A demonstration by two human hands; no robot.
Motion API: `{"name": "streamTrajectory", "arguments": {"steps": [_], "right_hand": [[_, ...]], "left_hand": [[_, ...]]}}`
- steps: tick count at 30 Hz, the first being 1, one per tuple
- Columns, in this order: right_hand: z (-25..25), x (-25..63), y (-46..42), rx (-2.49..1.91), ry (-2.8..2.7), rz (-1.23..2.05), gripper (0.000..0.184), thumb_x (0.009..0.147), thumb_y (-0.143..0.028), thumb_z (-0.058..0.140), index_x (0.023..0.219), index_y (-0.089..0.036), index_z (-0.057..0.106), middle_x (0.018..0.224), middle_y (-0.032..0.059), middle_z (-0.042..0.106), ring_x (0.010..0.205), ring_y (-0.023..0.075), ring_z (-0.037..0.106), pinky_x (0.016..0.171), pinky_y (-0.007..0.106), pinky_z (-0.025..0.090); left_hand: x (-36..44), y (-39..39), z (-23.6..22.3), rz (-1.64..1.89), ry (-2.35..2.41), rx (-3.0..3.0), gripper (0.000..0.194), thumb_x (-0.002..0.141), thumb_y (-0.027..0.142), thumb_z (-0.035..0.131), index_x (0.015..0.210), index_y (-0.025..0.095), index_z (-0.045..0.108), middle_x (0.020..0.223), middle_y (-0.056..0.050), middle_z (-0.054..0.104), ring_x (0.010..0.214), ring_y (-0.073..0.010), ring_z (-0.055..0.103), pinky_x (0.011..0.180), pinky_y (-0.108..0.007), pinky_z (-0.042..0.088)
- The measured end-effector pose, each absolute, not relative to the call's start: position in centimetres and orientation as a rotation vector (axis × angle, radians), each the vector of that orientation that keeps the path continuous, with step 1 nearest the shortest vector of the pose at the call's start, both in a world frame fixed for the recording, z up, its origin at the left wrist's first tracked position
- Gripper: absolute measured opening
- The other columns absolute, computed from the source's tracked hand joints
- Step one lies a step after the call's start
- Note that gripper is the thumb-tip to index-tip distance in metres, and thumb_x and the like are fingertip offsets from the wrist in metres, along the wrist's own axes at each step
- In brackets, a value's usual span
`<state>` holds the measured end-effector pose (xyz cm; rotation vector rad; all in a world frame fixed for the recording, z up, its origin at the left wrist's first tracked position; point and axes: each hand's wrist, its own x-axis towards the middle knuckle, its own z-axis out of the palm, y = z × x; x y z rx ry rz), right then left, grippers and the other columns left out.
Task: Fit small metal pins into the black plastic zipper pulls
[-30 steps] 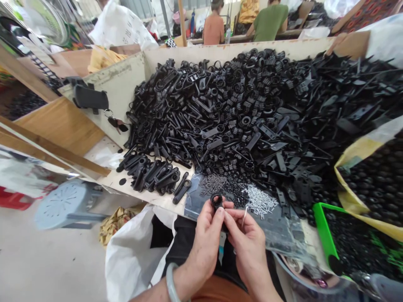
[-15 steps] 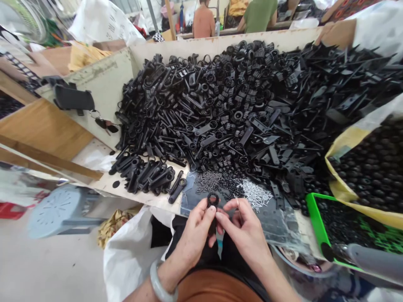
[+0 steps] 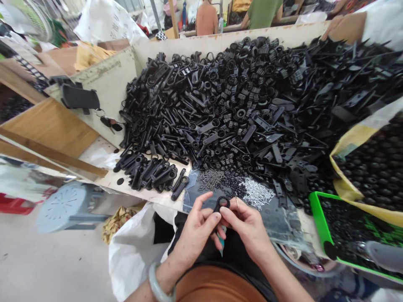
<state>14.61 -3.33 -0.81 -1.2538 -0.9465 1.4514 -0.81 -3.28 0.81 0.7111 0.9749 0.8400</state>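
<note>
A black plastic part with a ring at one end (image 3: 223, 202) is held between my two hands, close to the bench's front edge. My left hand (image 3: 201, 222) grips its body with thumb and fingers, the index finger lifted away. The thumb and fingers of my right hand (image 3: 242, 218) pinch the ring's right side. My fingers hide most of the part's body. Just beyond lie small grey pieces (image 3: 210, 180), tiny black pieces (image 3: 235, 188) and a pile of silvery pins (image 3: 256, 192) on a dark sheet (image 3: 267, 218).
A big heap of black plastic parts (image 3: 201, 105) fills the bench. Similar ringed parts (image 3: 147, 172) lie at front left. To the right stand a green tray (image 3: 319, 222) and a yellow-edged bag (image 3: 341, 167) of black balls. A blue-grey stool (image 3: 64, 205) is on the floor at left.
The ringed part has tilted and moved slightly right. My right fingers have closed onto its ring, and my left index finger has lifted off. The camera view has shifted a little.
</note>
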Motion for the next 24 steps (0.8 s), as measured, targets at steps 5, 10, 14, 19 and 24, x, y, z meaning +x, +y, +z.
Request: {"name": "streamTrajectory", "arguments": {"steps": [5,10,14,19,24], "right_hand": [[-0.9,14.0,-3.5,-1.304,-0.978,1.290,0.036,0.081,-0.054,0.080,0.070,-0.020,0.073,0.072,-0.0008,0.054,0.062,0.0128,0.051,0.057,0.026,0.045],[-0.6,13.0,-3.5,-1.170,-0.740,1.668,0.044,0.076,-0.055,0.084,0.102,-0.020,0.076,0.072,-0.0012,0.063,0.054,0.0119,0.053,0.052,0.025,0.042],[-0.8,12.3,-3.4,-1.173,-0.683,1.665,0.045,0.074,-0.053,0.086,0.099,-0.017,0.076,0.065,-0.0024,0.060,0.049,0.0086,0.045,0.044,0.021,0.030],[-1.8,12.0,-3.3,-1.151,-0.683,1.672,0.041,0.075,-0.052,0.085,0.092,-0.016,0.075,0.067,-0.0013,0.060,0.052,0.0096,0.045,0.045,0.021,0.037],[-1.4,12.8,-2.9,-1.164,-0.888,1.498,0.032,0.081,-0.048,0.082,0.094,-0.020,0.077,0.083,0.0044,0.068,0.069,0.0176,0.061,0.058,0.028,0.054]], "left_hand": [[-0.7,-3.9,0.8,0.873,1.021,0.857,0.061,0.092,0.045,0.071,0.143,0.024,0.045,0.085,-0.001,0.066,0.071,-0.0161,0.067,0.058,-0.026,0.062],[-1.1,-3.8,0.9,0.842,1.077,0.935,0.060,0.097,0.043,0.065,0.148,0.027,0.037,0.091,-0.002,0.068,0.060,-0.0117,0.058,0.046,-0.018,0.049],[-1.6,-3.9,1.0,0.875,1.103,0.964,0.057,0.098,0.040,0.064,0.149,0.028,0.043,0.093,-0.004,0.072,0.059,-0.0107,0.053,0.050,-0.019,0.043],[-1.7,-4.0,0.2,0.896,1.119,1.019,0.054,0.099,0.038,0.063,0.149,0.026,0.048,0.079,-0.001,0.069,0.061,-0.0113,0.051,0.058,-0.021,0.044],[-1.2,-3.5,0.3,0.943,1.056,0.880,0.073,0.095,0.039,0.067,0.157,0.031,0.030,0.111,-0.007,0.073,0.075,-0.0152,0.065,0.059,-0.023,0.053]]}}
